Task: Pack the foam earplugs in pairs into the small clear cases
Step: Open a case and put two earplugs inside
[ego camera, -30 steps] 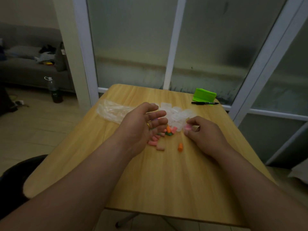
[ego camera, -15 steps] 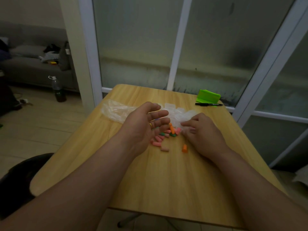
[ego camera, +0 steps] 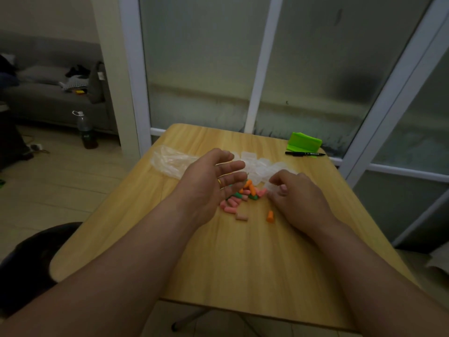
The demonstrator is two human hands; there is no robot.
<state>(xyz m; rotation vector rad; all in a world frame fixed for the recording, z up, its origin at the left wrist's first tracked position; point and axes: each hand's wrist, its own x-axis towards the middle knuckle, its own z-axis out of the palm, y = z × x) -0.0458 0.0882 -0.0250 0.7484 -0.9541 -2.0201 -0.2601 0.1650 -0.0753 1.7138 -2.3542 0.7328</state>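
Note:
A heap of foam earplugs (ego camera: 243, 197), pink, orange and green, lies mid-table. One pale pink earplug (ego camera: 241, 217) and one orange earplug (ego camera: 270, 216) lie apart, nearer me. Behind them is a pile of small clear cases (ego camera: 258, 166). My left hand (ego camera: 211, 183) hovers just left of the heap, fingers straight, palm turned sideways, holding nothing. My right hand (ego camera: 297, 198) rests right of the heap, its fingers and thumb curled in, pinching a clear case (ego camera: 271, 185) at the pile's near edge.
The wooden table (ego camera: 243, 259) carries a crumpled clear plastic bag (ego camera: 167, 160) at the back left, and a green holder (ego camera: 305, 142) with a black pen (ego camera: 305, 154) at the back right. A dark chair (ego camera: 29, 259) stands left; glass panels rise behind.
My right hand has slid forward from the loose earplugs to the edge of the case pile; the pink earplug seen in its fingers earlier no longer shows. My left hand has barely moved.

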